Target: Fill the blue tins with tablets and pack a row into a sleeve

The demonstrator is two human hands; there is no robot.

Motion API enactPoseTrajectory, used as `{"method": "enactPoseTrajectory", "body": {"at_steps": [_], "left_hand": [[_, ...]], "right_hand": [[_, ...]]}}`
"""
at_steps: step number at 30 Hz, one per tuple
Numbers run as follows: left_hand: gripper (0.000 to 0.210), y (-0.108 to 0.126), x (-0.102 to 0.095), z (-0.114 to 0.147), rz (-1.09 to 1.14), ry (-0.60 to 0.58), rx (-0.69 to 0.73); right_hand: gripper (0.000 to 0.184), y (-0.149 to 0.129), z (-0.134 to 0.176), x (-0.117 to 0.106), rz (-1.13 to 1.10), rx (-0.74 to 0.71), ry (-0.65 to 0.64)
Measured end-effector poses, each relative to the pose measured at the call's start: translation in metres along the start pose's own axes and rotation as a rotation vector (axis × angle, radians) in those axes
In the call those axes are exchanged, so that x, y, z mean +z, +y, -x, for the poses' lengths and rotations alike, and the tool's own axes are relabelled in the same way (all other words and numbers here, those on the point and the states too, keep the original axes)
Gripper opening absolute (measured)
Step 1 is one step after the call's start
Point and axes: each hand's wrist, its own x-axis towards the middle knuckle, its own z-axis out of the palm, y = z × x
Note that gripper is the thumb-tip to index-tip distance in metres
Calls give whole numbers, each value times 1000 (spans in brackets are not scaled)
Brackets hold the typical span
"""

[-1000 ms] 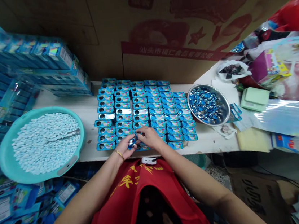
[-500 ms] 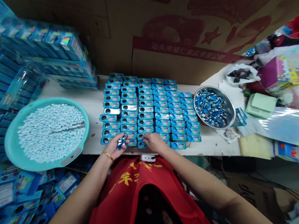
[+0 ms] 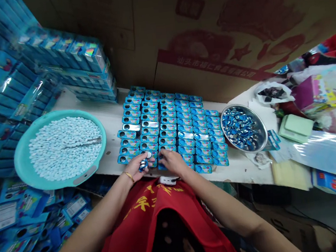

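Observation:
Rows of small blue boxes (image 3: 169, 126) with round windows stand packed on the white table. Dark holes show in the left columns, while round blue faces fill the windows in the right columns. In my left hand (image 3: 134, 167), palm up, several small shiny blue-and-silver discs (image 3: 143, 164) lie within the curled fingers. My right hand (image 3: 174, 163) is over the front of a middle column, fingertips pinched down at a box. Whatever is between those fingertips is hidden. A steel bowl (image 3: 264, 136) to the right holds many similar discs.
A turquoise basin (image 3: 22, 166) of pale blue tablets, with metal tongs (image 3: 92, 142) lying in it, stands left. Wrapped blue boxes (image 3: 95, 61) are stacked behind it. A large carton (image 3: 136, 68) walls the back. Bags, papers and a green box (image 3: 298, 126) crowd the right.
The view has shifted slightly, so the table sits a little lower and further right. Both hands stay at the front row; a pale disc face now shows at my left fingertips.

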Motion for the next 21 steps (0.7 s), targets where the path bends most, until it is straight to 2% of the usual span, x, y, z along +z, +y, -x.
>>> {"method": "enactPoseTrajectory", "body": {"at_steps": [2, 4, 6, 8, 11, 15, 18, 21], "left_hand": [[13, 1, 2, -1, 32, -43, -21], [7, 2, 4, -3, 73, -85, -59], [5, 3, 7, -5, 103, -111, -122], [9, 3, 10, -6, 127, -133, -175], [10, 4, 12, -8, 170, -173, -209], [10, 12, 6, -6, 213, -185, -183], [8, 19, -1, -5, 238, -123, -123], [9, 23, -3, -3, 275, -99, -79]], "right_hand": [[37, -3, 0, -9, -94, -242, 120], [36, -7, -5, -15, -142, -449, 155], [30, -9, -11, -18, -163, -534, 123], [28, -7, -16, -18, -191, -536, 101], [24, 3, -19, -18, -260, -449, 118], [20, 16, -18, -18, -216, -104, 161], [19, 12, -21, -12, 10, 43, 28], [31, 2, -30, -4, 163, 159, -63]]}}
